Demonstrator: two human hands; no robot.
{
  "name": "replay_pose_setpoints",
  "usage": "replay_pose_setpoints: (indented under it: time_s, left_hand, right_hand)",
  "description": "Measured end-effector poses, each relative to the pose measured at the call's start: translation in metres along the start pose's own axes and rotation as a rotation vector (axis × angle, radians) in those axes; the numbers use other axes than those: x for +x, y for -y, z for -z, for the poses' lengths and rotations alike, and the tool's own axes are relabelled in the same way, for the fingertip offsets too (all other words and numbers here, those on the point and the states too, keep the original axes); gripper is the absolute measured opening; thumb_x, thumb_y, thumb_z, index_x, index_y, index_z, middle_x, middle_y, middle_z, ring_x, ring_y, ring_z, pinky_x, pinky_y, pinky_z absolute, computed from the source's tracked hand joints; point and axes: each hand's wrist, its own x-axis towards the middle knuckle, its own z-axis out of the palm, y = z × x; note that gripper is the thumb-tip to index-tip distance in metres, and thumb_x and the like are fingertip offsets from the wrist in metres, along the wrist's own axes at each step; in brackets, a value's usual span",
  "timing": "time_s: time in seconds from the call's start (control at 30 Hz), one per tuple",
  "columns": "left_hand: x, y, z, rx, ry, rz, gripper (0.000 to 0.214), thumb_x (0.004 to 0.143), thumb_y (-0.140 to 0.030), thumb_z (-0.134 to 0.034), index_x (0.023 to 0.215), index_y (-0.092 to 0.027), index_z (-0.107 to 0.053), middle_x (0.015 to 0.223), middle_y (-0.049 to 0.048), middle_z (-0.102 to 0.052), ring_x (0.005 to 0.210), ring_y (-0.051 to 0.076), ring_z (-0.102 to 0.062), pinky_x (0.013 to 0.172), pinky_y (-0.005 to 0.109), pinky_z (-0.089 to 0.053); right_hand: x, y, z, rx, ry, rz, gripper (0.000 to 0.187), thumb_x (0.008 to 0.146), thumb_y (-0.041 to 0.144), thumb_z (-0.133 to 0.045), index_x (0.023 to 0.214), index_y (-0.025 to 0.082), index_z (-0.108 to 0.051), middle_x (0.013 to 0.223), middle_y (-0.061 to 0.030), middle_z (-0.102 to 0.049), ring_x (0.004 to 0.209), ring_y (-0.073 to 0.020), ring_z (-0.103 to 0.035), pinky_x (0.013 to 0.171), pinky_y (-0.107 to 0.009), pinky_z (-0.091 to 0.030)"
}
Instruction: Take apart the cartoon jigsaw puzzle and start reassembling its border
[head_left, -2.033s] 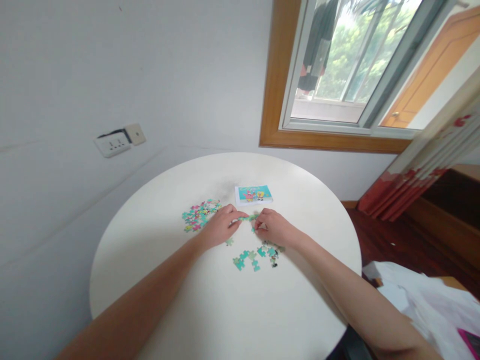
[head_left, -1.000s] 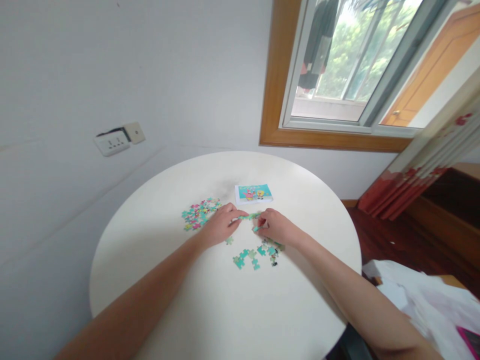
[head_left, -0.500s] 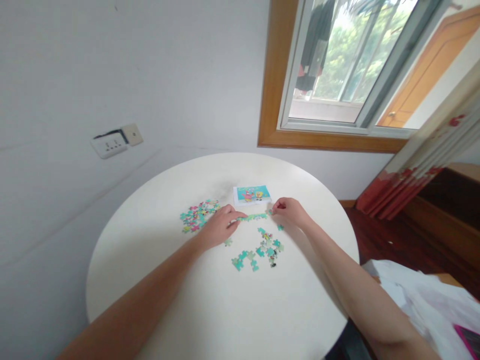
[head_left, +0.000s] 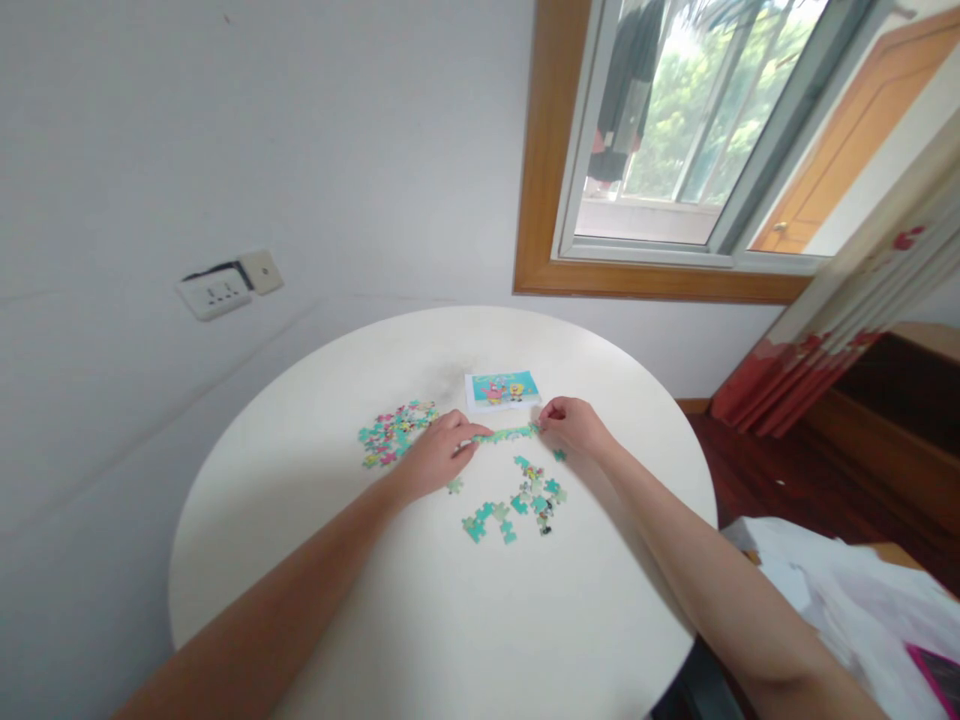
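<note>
A narrow joined strip of green jigsaw pieces (head_left: 510,434) lies across the middle of the white round table (head_left: 420,620). My left hand (head_left: 444,450) rests at the strip's left end, its index finger stretched onto it and the thumb apart. At the other end, my right hand (head_left: 574,422) pinches a small puzzle piece (head_left: 537,426) against the strip; the fingers partly cover it. Just behind the strip lies a picture card (head_left: 502,390) with a pink and a yellow cartoon figure on teal.
Mixed loose pieces (head_left: 394,432) form a pile left of my left hand. Nearer me are a green cluster (head_left: 487,520) and another group (head_left: 538,495). Single pieces lie by my left wrist (head_left: 455,486) and below my right hand (head_left: 560,455). White plastic bags (head_left: 847,590) are at the right.
My right hand has shifted slightly left, bringing its piece up against the strip's right end. My left hand stays on the strip's left end.
</note>
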Motion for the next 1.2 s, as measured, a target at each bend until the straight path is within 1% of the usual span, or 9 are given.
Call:
replay_pose_setpoints:
  time_s: [0.23,0.37,0.43,0.53,0.6,0.7,0.83,0.97,1.2]
  left_hand:
    - [0.0,0.0,0.0,-0.005,-0.003,0.004,0.03,0.09,-0.022,-0.048,0.114,-0.023,-0.066,0.092,0.0054,-0.052,0.09,0.019,-0.053,0.084,0.031,-0.043]
    - [0.0,-0.002,0.002,-0.009,0.004,0.003,0.03,0.09,-0.023,-0.048,0.115,-0.024,-0.065,0.092,0.0054,-0.052,0.088,0.019,-0.052,0.082,0.03,-0.043]
    - [0.0,-0.002,0.002,-0.008,0.008,0.003,0.03,0.09,-0.023,-0.048,0.115,-0.024,-0.065,0.091,0.0055,-0.052,0.087,0.018,-0.052,0.081,0.03,-0.043]
    - [0.0,-0.002,0.002,-0.005,0.006,0.009,0.03,0.09,-0.023,-0.048,0.115,-0.023,-0.066,0.092,0.0056,-0.052,0.087,0.018,-0.052,0.082,0.03,-0.043]
    - [0.0,-0.002,0.002,-0.001,0.003,0.01,0.03,0.09,-0.023,-0.048,0.115,-0.023,-0.066,0.092,0.0057,-0.052,0.088,0.019,-0.053,0.082,0.03,-0.043]
    - [-0.001,-0.002,0.002,-0.001,0.001,0.007,0.03,0.09,-0.022,-0.048,0.115,-0.023,-0.065,0.091,0.0054,-0.052,0.088,0.018,-0.053,0.083,0.03,-0.043]
    - [-0.001,-0.002,0.002,-0.009,0.0,0.006,0.031,0.091,-0.023,-0.048,0.116,-0.024,-0.065,0.091,0.0049,-0.052,0.087,0.018,-0.053,0.083,0.03,-0.043]
    - [-0.001,0.0,0.0,0.0,0.001,0.005,0.03,0.091,-0.024,-0.047,0.116,-0.024,-0.065,0.092,0.005,-0.052,0.088,0.018,-0.053,0.084,0.03,-0.043]
    - [0.0,-0.001,0.001,0.004,0.005,0.012,0.03,0.091,-0.024,-0.048,0.115,-0.025,-0.065,0.092,0.0051,-0.052,0.089,0.018,-0.052,0.084,0.03,-0.043]
  right_hand:
    - [0.0,0.0,-0.003,-0.114,-0.024,0.023,0.006,0.074,0.021,-0.062,0.074,0.018,-0.067,0.072,-0.0008,-0.068,0.065,-0.0117,-0.057,0.057,-0.021,-0.036]
    - [-0.001,0.002,0.001,-0.159,-0.024,0.047,0.011,0.078,0.024,-0.06,0.081,0.018,-0.069,0.074,-0.0011,-0.067,0.064,-0.0117,-0.054,0.058,-0.021,-0.035]
    - [-0.002,0.003,0.006,-0.173,-0.014,0.062,0.014,0.08,0.022,-0.057,0.083,0.018,-0.07,0.075,-0.0015,-0.067,0.065,-0.0116,-0.054,0.059,-0.021,-0.036]
    - [-0.005,0.005,0.012,-0.201,0.021,0.092,0.016,0.078,0.017,-0.059,0.086,0.019,-0.072,0.081,-0.0021,-0.068,0.069,-0.0117,-0.056,0.063,-0.02,-0.038]
    - [-0.007,0.006,0.014,-0.241,0.051,0.114,0.02,0.075,0.016,-0.061,0.09,0.019,-0.073,0.085,-0.0029,-0.069,0.071,-0.0121,-0.057,0.065,-0.02,-0.039]
    - [-0.008,0.006,0.012,-0.286,0.077,0.126,0.021,0.076,0.018,-0.061,0.093,0.019,-0.074,0.088,-0.004,-0.069,0.072,-0.0122,-0.058,0.066,-0.019,-0.041]
    - [-0.008,0.006,0.01,-0.284,0.073,0.122,0.02,0.077,0.018,-0.061,0.093,0.02,-0.073,0.088,-0.004,-0.068,0.073,-0.012,-0.058,0.068,-0.019,-0.041]
    - [-0.008,0.006,0.01,-0.263,0.051,0.158,0.019,0.078,0.02,-0.062,0.094,0.02,-0.073,0.089,-0.0042,-0.066,0.074,-0.0123,-0.057,0.07,-0.021,-0.041]
    - [-0.008,0.005,0.008,-0.269,0.05,0.171,0.015,0.078,0.021,-0.062,0.089,0.021,-0.072,0.089,-0.0035,-0.063,0.072,-0.0119,-0.055,0.068,-0.022,-0.04]
